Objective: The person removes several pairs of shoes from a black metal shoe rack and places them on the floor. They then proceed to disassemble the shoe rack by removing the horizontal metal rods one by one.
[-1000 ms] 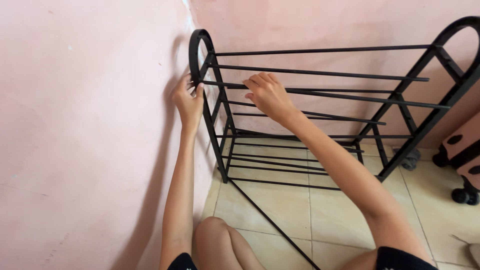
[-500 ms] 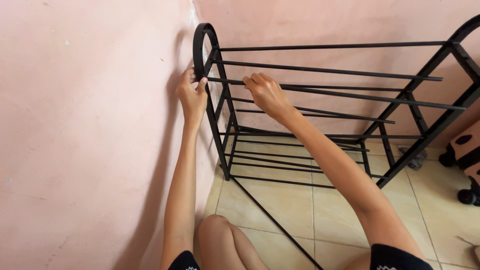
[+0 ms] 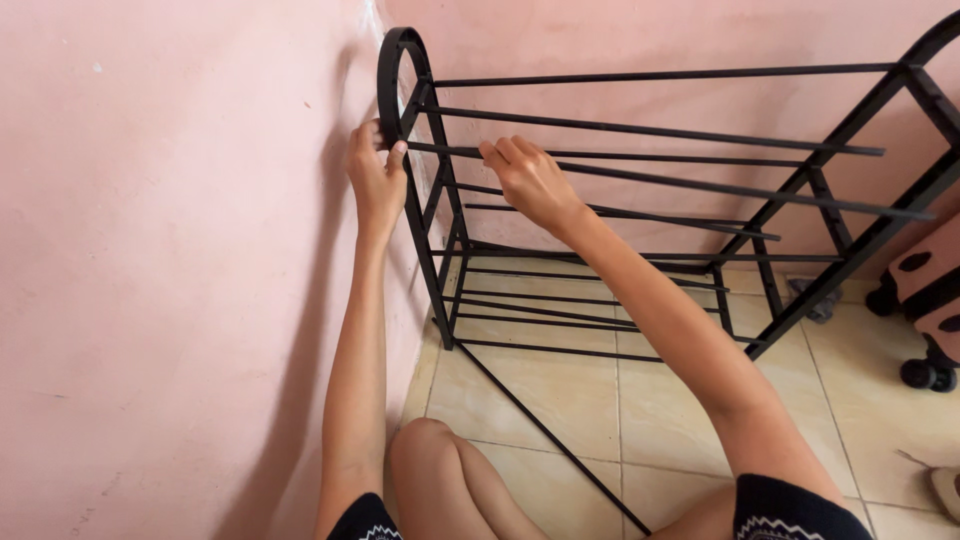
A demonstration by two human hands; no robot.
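A home corner: pink walls (image 3: 150, 300), tiled floor (image 3: 560, 390) (metal shoe rack (image 3: 640, 130), wheeled suitcase (image 3: 925, 300)).

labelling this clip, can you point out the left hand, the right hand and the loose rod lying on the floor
left hand (image 3: 375, 180), head view, back of the hand at the rack's arched end.
right hand (image 3: 530, 180), head view, knuckles over a rod.
loose rod (image 3: 550, 435), head view, mid-length on the tiles.

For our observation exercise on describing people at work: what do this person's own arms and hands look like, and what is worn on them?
Both arms are bare from the shoulder hems down, with no gloves, watch, rings or bracelets visible. The left hand and right hand are uncovered, with short plain nails as far as can be seen. At the bottom edge, short dark sleeves show, trimmed with a white zigzag pattern band.
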